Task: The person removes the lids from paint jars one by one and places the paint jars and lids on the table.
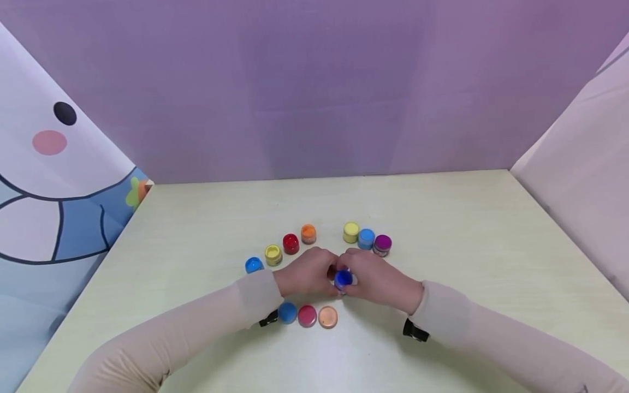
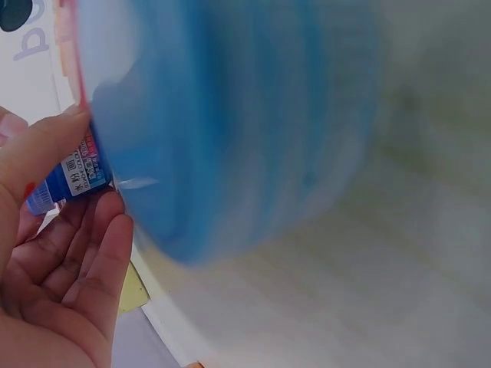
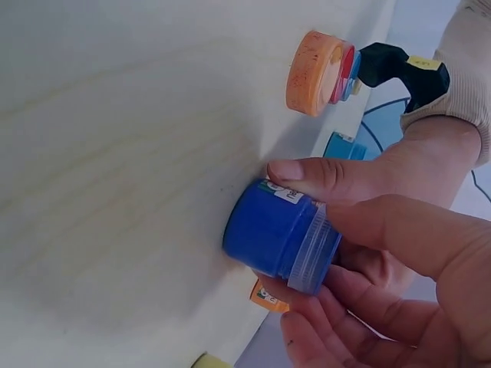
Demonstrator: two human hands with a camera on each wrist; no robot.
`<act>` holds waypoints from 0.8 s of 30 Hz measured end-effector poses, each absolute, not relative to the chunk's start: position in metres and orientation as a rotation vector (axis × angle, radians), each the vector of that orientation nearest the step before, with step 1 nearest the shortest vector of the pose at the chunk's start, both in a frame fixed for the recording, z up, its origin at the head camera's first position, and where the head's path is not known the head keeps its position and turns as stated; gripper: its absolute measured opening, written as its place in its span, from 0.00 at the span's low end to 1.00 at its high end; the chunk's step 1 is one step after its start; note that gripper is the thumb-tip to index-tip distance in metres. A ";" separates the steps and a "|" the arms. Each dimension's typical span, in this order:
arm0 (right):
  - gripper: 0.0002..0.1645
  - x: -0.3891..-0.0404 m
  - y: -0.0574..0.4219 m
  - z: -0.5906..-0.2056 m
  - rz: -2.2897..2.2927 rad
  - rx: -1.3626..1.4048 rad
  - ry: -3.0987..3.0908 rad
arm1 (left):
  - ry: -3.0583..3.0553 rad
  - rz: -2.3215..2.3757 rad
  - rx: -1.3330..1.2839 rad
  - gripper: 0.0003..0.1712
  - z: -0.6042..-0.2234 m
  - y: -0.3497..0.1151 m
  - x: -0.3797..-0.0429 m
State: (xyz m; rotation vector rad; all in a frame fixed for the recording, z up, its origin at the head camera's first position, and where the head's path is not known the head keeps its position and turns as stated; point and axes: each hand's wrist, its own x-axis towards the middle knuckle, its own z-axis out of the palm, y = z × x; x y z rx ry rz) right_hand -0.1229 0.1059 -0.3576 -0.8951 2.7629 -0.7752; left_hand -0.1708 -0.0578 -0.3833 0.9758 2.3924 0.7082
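Observation:
A small dark blue paint jar (image 1: 343,279) sits between both hands near the middle of the table. In the right wrist view the paint jar (image 3: 265,230) shows its blue body, a printed label and a clear ridged lid (image 3: 311,251). My left hand (image 1: 307,273) grips the body, its thumb (image 3: 288,170) lying along the label side. Around the lid end, my right hand (image 1: 375,275) pinches with fingers and thumb. In the left wrist view the left hand (image 2: 65,284) partly hides the jar (image 2: 80,169), and a large blurred blue jar (image 2: 230,130) fills the foreground.
Behind my left hand stand orange (image 1: 308,233), red (image 1: 291,244), yellow (image 1: 273,255) and blue (image 1: 253,265) jars. Yellow (image 1: 351,232), light blue (image 1: 366,238) and purple (image 1: 382,245) jars stand back right. Nearer me are blue (image 1: 287,313), crimson (image 1: 307,315) and peach (image 1: 328,316) ones.

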 end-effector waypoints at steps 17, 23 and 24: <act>0.12 -0.128 0.110 -0.356 -0.788 -0.985 2.703 | 2.388 0.710 0.960 0.19 -0.385 -0.057 -0.172; 0.16 -0.125 0.109 -0.357 -0.792 -0.872 2.752 | 2.379 0.714 0.982 0.21 -0.385 -0.057 -0.172; 0.17 -0.124 0.108 -0.358 -0.782 -0.843 2.766 | 2.379 0.715 0.986 0.21 -0.386 -0.057 -0.173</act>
